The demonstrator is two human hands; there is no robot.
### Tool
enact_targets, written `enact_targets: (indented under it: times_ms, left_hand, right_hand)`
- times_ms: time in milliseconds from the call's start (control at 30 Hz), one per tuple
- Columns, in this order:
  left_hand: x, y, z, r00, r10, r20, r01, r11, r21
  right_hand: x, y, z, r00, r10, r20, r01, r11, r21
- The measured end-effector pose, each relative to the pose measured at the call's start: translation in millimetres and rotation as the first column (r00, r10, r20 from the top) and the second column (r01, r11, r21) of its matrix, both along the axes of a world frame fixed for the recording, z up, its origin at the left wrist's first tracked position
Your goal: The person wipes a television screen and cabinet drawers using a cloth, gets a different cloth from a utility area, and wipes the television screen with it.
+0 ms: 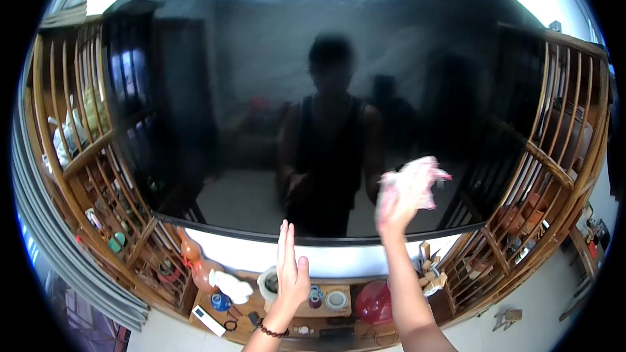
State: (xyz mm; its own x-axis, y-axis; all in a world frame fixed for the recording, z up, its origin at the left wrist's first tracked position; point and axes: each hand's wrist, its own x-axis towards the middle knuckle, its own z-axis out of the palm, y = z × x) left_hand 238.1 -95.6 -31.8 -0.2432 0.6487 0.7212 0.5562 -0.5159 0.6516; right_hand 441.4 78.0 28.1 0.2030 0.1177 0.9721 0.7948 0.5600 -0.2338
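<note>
A large black television (248, 130) fills the middle of the view, and a dark reflection of a person shows in its glossy screen. My right hand (396, 214) presses a pink and white cloth (417, 179) against the lower right part of the screen. The cloth is bunched and partly blurred, and it hides most of the fingers. Near the screen's bottom edge my left hand (292, 272) is raised with its fingers stretched out and nothing in it. A beaded bracelet (272, 331) circles the left wrist.
Wooden slatted shelves (72, 163) stand left of the television, with matching shelves (554, 150) at the right. Below, a wooden cabinet top (248, 332) bears a gourd (203, 274), a blue jar (220, 301), a white dish (336, 300) and a round red object (375, 303).
</note>
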Motion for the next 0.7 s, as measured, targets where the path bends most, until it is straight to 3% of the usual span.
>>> enact_targets:
  times_ms: [67, 100, 133, 200, 267, 333, 367, 400, 467, 533, 567, 667, 700]
  left_hand:
    - [-15.2, -16.9, -14.9, 0.996, -0.034, 0.082, 0.035, 0.999, -0.01]
    - [-20.3, -26.4, -24.4, 0.969, -0.082, 0.232, 0.097, 0.994, -0.054]
    - [-29.2, -29.3, -48.0, 0.909, -0.116, 0.401, 0.186, 0.973, -0.139]
    - [-48.4, -56.0, -62.6, 0.821, -0.149, 0.551, 0.285, 0.943, -0.171]
    - [-79.3, -83.4, -89.9, 0.835, -0.145, 0.531, 0.276, 0.945, -0.176]
    - [-113.3, -119.9, -105.1, 0.799, -0.144, 0.584, 0.305, 0.934, -0.188]
    - [-132.5, -141.7, -110.9, 0.783, -0.103, 0.613, 0.281, 0.939, -0.2]
    - [-152.5, -163.7, -115.5, 0.729, -0.054, 0.682, 0.267, 0.941, -0.21]
    - [-193.4, -208.8, -124.8, 0.607, 0.005, 0.795, 0.264, 0.942, -0.208]
    - [-233.0, -260.8, -137.9, 0.463, -0.036, 0.886, 0.312, 0.942, -0.125]
    - [-247.9, -285.3, -156.6, 0.44, -0.037, 0.897, 0.306, 0.946, -0.111]
    - [-273.2, -366.1, -192.7, 0.383, 0.061, 0.922, 0.21, 0.966, -0.151]
    - [-286.1, -391.3, -199.3, 0.369, 0.099, 0.924, 0.17, 0.97, -0.172]
  right_hand:
    - [-46.9, -27.9, -47.6, 0.937, 0.193, 0.291, -0.141, 0.971, -0.193]
    - [-73.1, -45.4, -63.7, 0.892, 0.294, 0.342, -0.203, 0.939, -0.278]
    - [-98.7, -61.7, -76.8, 0.838, 0.394, 0.379, -0.257, 0.896, -0.363]
    - [-143.6, -85.5, -96.9, 0.834, 0.434, 0.34, -0.257, 0.852, -0.456]
    - [-177.1, -106.9, -99.0, 0.828, 0.451, 0.332, -0.28, 0.847, -0.453]
    - [-211.0, -132.4, -99.4, 0.747, 0.651, 0.134, -0.556, 0.723, -0.41]
    - [-233.1, -160.4, -90.6, 0.609, 0.781, -0.141, -0.729, 0.48, -0.488]
    - [-249.7, -197.4, -83.2, 0.341, 0.76, -0.553, -0.884, 0.059, -0.464]
    - [-283.0, -232.2, -126.8, 0.094, 0.527, -0.844, -0.923, -0.272, -0.272]
    - [-320.4, -302.5, -127.7, -0.202, 0.064, -0.977, -0.791, -0.599, 0.124]
    - [-339.3, -327.5, -144.6, -0.231, -0.101, -0.968, -0.711, -0.662, 0.238]
    - [-388.5, -393.8, -160.5, -0.186, -0.265, -0.946, -0.527, -0.786, 0.323]
    - [-406.8, -410.1, -171.8, -0.161, -0.244, -0.956, -0.494, -0.819, 0.292]
